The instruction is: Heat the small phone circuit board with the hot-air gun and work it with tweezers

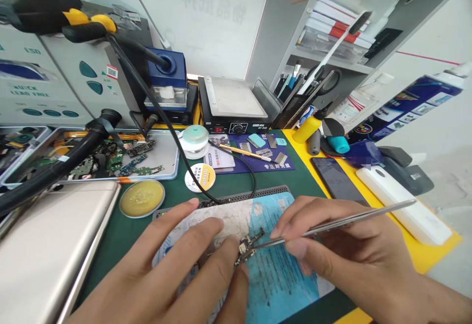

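My left hand [177, 270] rests on a worn blue and white mat [280, 284], and its fingertips pin down a small circuit board [246, 249]. My right hand [332, 250] grips metal tweezers [350, 221]. The tweezer tips touch the right side of the small board. Both hands sit at the near edge of the green bench mat [121, 230].
A gold phone body [47, 250] lies at the left. A tin of yellow flux [142, 198] is beside a tray of circuit boards [121, 159]. A black cable [165, 122] crosses the bench. A hot plate [234, 105] stands at the back. A dark phone [337, 181] and a white block [401, 211] lie at the right.
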Demonstrator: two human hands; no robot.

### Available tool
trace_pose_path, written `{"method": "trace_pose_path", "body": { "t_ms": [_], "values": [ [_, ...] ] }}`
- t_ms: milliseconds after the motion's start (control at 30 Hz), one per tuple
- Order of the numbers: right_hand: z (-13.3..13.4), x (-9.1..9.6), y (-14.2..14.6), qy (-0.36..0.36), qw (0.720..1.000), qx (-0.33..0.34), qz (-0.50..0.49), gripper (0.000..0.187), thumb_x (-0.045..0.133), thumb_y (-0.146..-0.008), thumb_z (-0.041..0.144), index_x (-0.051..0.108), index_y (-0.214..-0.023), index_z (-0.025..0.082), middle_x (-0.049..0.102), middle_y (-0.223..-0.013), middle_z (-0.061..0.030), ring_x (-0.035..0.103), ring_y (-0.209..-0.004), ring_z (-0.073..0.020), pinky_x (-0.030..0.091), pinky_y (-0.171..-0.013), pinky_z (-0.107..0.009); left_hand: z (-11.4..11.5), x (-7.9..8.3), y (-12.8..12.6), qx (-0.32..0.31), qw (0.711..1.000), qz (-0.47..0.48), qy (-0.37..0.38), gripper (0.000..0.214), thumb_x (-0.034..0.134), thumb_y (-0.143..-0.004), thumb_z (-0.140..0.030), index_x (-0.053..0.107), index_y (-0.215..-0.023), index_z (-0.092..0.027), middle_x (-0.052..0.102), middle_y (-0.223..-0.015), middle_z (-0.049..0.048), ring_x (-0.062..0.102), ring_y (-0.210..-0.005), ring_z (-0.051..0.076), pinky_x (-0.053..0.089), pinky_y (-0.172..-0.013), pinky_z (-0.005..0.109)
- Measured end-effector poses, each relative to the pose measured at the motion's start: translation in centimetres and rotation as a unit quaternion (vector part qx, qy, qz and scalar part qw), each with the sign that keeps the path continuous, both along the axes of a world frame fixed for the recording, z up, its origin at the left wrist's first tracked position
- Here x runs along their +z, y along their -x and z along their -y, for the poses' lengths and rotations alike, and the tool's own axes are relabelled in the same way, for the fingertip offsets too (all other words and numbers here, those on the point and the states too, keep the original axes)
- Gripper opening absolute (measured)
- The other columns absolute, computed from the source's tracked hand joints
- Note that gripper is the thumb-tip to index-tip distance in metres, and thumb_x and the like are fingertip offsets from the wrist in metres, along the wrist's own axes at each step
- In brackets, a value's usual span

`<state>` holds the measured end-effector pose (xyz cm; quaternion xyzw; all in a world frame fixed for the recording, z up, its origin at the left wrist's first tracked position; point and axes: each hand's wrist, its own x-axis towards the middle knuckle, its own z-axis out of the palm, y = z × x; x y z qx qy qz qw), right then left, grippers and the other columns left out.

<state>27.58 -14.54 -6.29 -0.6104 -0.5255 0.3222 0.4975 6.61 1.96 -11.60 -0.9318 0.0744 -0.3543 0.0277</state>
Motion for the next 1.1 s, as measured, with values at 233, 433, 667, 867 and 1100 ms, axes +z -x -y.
{"method": "trace_pose_path", "body": {
  "t_ms": [233, 433, 667, 867, 1100],
  "values": [
    [0.08, 0.13, -0.07, 0.0, 1.0, 0.0, -0.007, 0.024, 0.067, -0.097, 0.008, 0.075, -0.106, 0.029, 0.073, -0.098, -0.0016, 0.065, -0.07, -0.0078, 0.055, -0.057, -0.016, 0.0, 0.13, -0.08, 0.0, 1.0, 0.004, 0.0, 0.032, 0.088, -0.075, -0.038, 0.073, -0.1, -0.027, 0.068, -0.115, 0.0006, 0.06, -0.112, 0.027, 0.03, -0.129, 0.05],
    [0.1, 0.17, -0.01, -0.001, 1.0, -0.002, -0.002, 0.023, 0.068, -0.096, 0.007, 0.076, -0.105, 0.027, 0.074, -0.097, -0.0026, 0.066, -0.072, -0.009, 0.055, -0.056, -0.016, 0.0, -0.05, 0.26, 0.001, 1.0, -0.002, -0.008, 0.038, 0.089, -0.074, -0.042, 0.073, -0.106, -0.028, 0.068, -0.116, 0.0009, 0.059, -0.114, 0.027, 0.029, -0.129, 0.051],
    [0.08, 0.24, 0.02, -0.012, 1.0, -0.002, -0.005, 0.021, 0.069, -0.093, 0.005, 0.077, -0.102, 0.022, 0.075, -0.096, -0.007, 0.067, -0.07, -0.0122, 0.056, -0.054, -0.019, 0.24, 0.16, 0.14, 0.003, 1.0, 0.002, 0.012, 0.031, 0.088, -0.076, -0.036, 0.073, -0.102, -0.026, 0.069, -0.114, -0.0005, 0.059, -0.114, 0.024, 0.028, -0.131, 0.048],
    [-0.11, 0.46, -0.04, -0.009, 1.0, -0.001, -0.001, 0.021, 0.069, -0.094, 0.006, 0.078, -0.102, 0.024, 0.075, -0.095, -0.0046, 0.067, -0.072, -0.0105, 0.054, -0.054, -0.016, 0.07, 0.2, 0.19, -0.001, 1.0, -0.002, 0.006, 0.031, 0.089, -0.075, -0.037, 0.073, -0.099, -0.027, 0.069, -0.114, -0.0006, 0.059, -0.114, 0.026, 0.03, -0.13, 0.049],
    [-0.09, 0.44, 0.0, -0.012, 1.0, -0.006, 0.001, 0.02, 0.069, -0.095, 0.007, 0.078, -0.103, 0.024, 0.075, -0.096, -0.0048, 0.068, -0.069, -0.0105, 0.057, -0.059, -0.02, 0.01, 0.36, 0.08, -0.004, 1.0, -0.007, 0.007, 0.028, 0.087, -0.078, -0.035, 0.073, -0.1, -0.026, 0.068, -0.115, -0.0009, 0.058, -0.116, 0.025, 0.027, -0.132, 0.049]
  ]
}}
